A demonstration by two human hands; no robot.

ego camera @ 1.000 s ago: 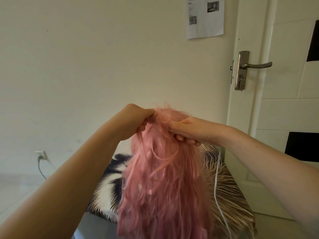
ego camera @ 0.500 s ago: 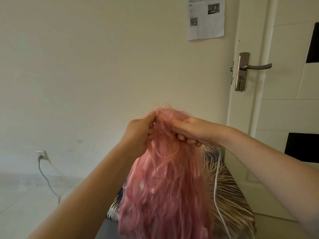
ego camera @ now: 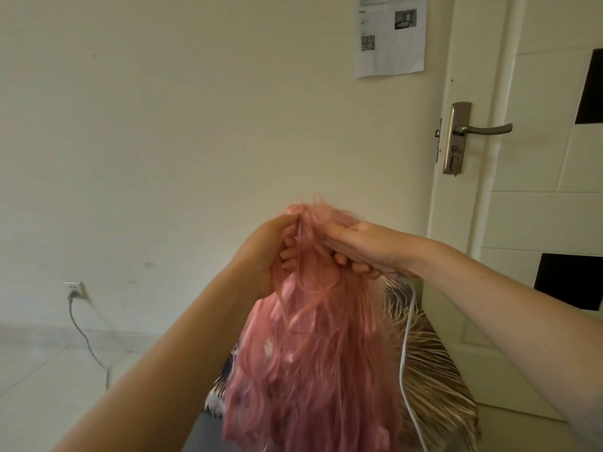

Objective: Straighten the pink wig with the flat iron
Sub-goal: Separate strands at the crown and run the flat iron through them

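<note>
A long pink wig (ego camera: pixel 313 360) hangs in the air in front of me, held up by its top. My left hand (ego camera: pixel 264 252) grips the crown from the left, fingers curled into the strands. From the right, my right hand (ego camera: pixel 362 246) pinches the top of the wig, palm down. The hair falls tangled and wavy to the bottom edge of the view. No flat iron is in view; a white cord (ego camera: pixel 404 353) runs down behind the wig on the right.
Under the wig lies a striped brown, black and white cushion (ego camera: pixel 434 380). A cream wall stands behind, with a socket and a grey plug cable (ego camera: pixel 76 293) low on the left. A white door with a metal handle (ego camera: pixel 483 129) is at the right.
My left hand has turned and slid lower along the wig's top, its fingers now curled into the strands. The wig stays held up; my view has shifted slightly.
</note>
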